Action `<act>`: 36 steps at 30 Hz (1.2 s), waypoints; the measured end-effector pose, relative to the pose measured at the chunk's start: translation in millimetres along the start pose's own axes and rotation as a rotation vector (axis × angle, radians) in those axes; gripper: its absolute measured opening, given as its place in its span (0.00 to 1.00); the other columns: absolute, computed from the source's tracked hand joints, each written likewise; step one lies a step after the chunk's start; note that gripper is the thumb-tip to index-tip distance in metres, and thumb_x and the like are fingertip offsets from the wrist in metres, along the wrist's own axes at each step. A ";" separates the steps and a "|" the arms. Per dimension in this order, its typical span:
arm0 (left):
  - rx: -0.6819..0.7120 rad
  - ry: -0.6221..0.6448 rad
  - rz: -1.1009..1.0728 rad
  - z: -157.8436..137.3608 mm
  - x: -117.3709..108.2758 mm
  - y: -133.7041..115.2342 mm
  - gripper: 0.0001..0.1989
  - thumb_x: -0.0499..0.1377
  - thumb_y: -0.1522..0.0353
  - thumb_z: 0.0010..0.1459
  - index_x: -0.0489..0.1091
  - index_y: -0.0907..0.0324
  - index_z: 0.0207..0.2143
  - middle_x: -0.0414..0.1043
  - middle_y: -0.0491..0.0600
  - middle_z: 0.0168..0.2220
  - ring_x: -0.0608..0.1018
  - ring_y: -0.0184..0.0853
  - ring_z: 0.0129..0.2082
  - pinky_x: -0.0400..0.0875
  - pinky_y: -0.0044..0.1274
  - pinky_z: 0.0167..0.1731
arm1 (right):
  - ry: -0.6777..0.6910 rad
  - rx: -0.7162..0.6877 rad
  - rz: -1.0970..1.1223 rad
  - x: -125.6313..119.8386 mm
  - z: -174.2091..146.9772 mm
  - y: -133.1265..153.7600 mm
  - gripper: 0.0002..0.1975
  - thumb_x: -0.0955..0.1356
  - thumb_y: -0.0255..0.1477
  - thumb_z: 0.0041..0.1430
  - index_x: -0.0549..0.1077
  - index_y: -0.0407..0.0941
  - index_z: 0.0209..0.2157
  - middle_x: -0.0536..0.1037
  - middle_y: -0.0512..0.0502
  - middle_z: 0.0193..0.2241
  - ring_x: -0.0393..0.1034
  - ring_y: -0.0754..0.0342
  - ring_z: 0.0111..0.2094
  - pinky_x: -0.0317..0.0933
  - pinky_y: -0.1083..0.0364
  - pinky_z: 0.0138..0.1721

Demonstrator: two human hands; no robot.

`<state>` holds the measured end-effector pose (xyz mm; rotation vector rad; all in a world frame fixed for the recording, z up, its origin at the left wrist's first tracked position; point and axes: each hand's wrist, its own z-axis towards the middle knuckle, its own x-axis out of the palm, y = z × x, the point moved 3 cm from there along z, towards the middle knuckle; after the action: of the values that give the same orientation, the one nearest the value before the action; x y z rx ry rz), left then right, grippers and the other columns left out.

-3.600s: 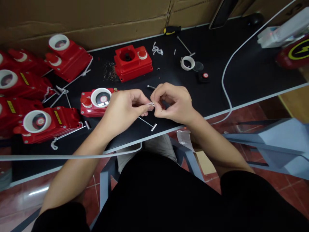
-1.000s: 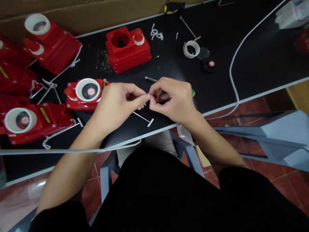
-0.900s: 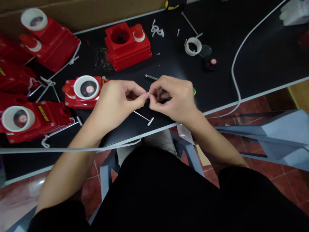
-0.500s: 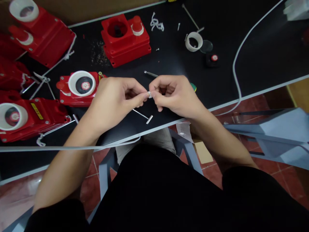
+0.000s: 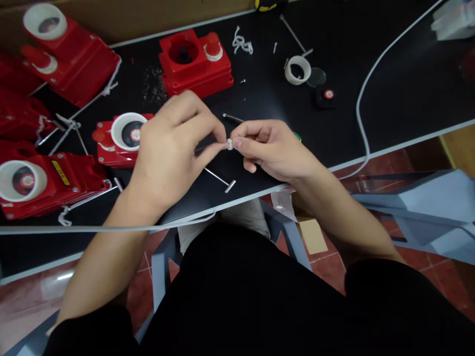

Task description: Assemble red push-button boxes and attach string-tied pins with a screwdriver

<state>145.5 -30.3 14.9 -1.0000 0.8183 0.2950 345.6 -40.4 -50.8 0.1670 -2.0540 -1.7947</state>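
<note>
My left hand (image 5: pixel 174 148) and my right hand (image 5: pixel 269 148) meet above the black table, fingertips almost touching. Between them is a small white knotted bit of cord (image 5: pixel 230 144), pinched by thumb and forefinger on both sides. Most of the cord is hidden by the fingers. Just below lies a small metal T-shaped hammer (image 5: pixel 230 186), its shaft running under my left hand. Behind my left hand a red box with a white ring (image 5: pixel 124 131) is partly covered. A metal rod (image 5: pixel 232 118) shows its tip beyond my right hand.
An open red housing (image 5: pixel 196 62) stands at the back, near loose white cord (image 5: pixel 242 42). Further right are a white ring (image 5: pixel 297 70), a clear disc (image 5: pixel 316 77), and another T-shaped hammer (image 5: pixel 297 37). Several red boxes crowd the left. A white cable (image 5: pixel 359 104) crosses the table's right side.
The fingers of my left hand have lifted and arched higher, with its thumb still at the white cord. My right hand stays nearly in place. The view has shifted slightly.
</note>
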 end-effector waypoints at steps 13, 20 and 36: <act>0.033 -0.300 -0.041 -56.5 16.1 4.6 0.03 0.68 0.66 0.72 0.81 0.47 0.46 0.83 0.45 0.42 0.83 0.37 0.36 0.84 0.36 0.36 | -0.083 -0.025 -0.121 19.9 -6.5 -0.5 0.13 0.81 0.37 0.64 0.81 0.44 0.37 0.73 0.57 0.24 0.67 0.62 0.21 0.65 0.60 0.24; -0.107 -0.326 -0.069 -67.3 25.3 4.4 0.06 0.67 0.56 0.75 0.84 0.43 0.47 0.85 0.48 0.45 0.86 0.43 0.44 0.84 0.40 0.44 | -0.076 -0.067 -0.186 28.3 -8.4 -0.2 0.09 0.79 0.34 0.65 0.81 0.44 0.38 0.75 0.55 0.24 0.69 0.60 0.23 0.68 0.59 0.26; -0.197 -0.308 -0.036 -68.4 24.7 5.1 0.07 0.67 0.56 0.73 0.83 0.45 0.43 0.86 0.45 0.43 0.85 0.39 0.39 0.84 0.38 0.41 | -0.154 -0.135 -0.263 38.4 -14.2 -6.9 0.06 0.75 0.31 0.67 0.83 0.43 0.38 0.73 0.54 0.23 0.63 0.61 0.25 0.57 0.59 0.26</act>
<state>127.0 -88.1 -25.5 -1.1183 0.4970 0.4922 314.8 -68.0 -47.7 0.2787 -2.0849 -2.1588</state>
